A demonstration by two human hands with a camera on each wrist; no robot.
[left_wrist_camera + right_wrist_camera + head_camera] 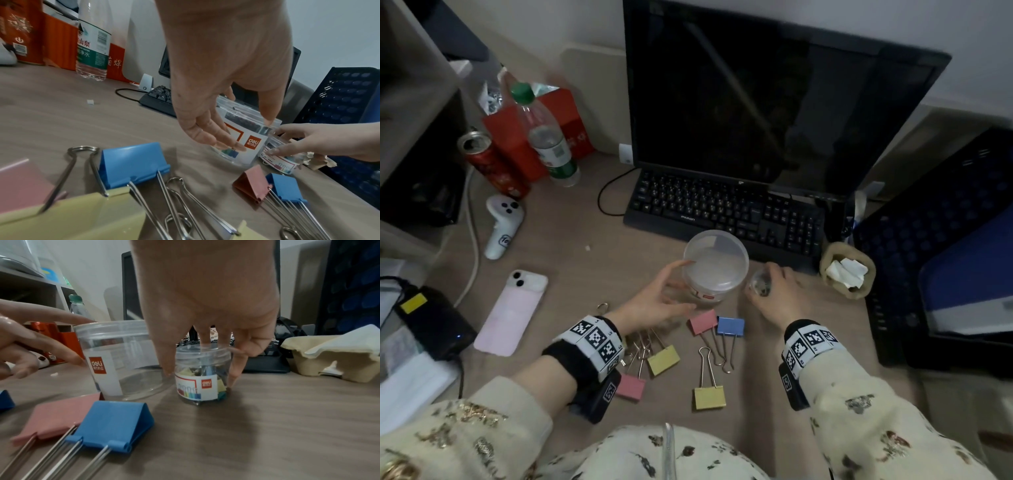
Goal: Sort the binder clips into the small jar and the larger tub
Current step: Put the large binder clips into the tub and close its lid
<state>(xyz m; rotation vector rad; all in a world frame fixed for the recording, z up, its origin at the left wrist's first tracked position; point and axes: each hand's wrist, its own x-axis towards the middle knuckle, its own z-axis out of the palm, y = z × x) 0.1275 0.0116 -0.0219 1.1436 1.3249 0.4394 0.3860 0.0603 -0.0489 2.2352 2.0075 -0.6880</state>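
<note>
While the larger tub (715,267) stood lidded at the centre of the head view, the left hand (657,301) cupped its left wall with straight, spread fingers, gripping nothing. Just right of the tub, the small jar (202,374), also lidded and already holding small clips, sat under the right hand (774,298), whose fingers curled down round its sides. The big binder clips (709,394) lay in the lower centre, below both hands, their wire handles running roughly up and down the frame. The pink clip (702,321) and blue clip (730,325) lay nearest, between the wrists. By my judgement, both lids had to come off first.
</note>
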